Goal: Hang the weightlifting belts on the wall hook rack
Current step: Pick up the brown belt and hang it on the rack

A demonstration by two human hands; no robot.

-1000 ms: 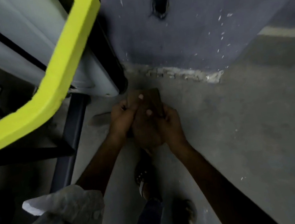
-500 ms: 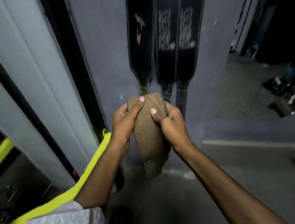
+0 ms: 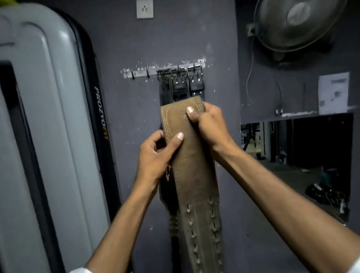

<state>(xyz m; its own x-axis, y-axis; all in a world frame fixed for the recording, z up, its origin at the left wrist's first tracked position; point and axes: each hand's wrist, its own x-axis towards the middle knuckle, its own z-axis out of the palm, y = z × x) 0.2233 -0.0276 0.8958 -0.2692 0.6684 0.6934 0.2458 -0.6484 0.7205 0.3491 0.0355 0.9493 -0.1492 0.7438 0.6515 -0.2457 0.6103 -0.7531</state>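
Note:
A brown leather weightlifting belt (image 3: 194, 180) hangs down in front of me, folded over at its top. My left hand (image 3: 157, 160) grips its left edge with the thumb across the face. My right hand (image 3: 207, 123) pinches the top right, thumb on the front. Above it, a metal wall hook rack (image 3: 140, 72) is fixed to the dark wall. Three black belts (image 3: 178, 85) hang from the rack's right hooks by their buckles; the two left hooks are bare. The belt's buckle end is hidden.
A tall grey gym machine (image 3: 41, 142) with a black frame stands close on the left. A wall fan (image 3: 301, 3) is mounted at upper right, a wall socket (image 3: 144, 8) above the rack. A low opening (image 3: 302, 160) at right shows another room.
The view has swung up from the floor to the wall. Both hands have lifted the brown belt from near the ground to just below the rack.

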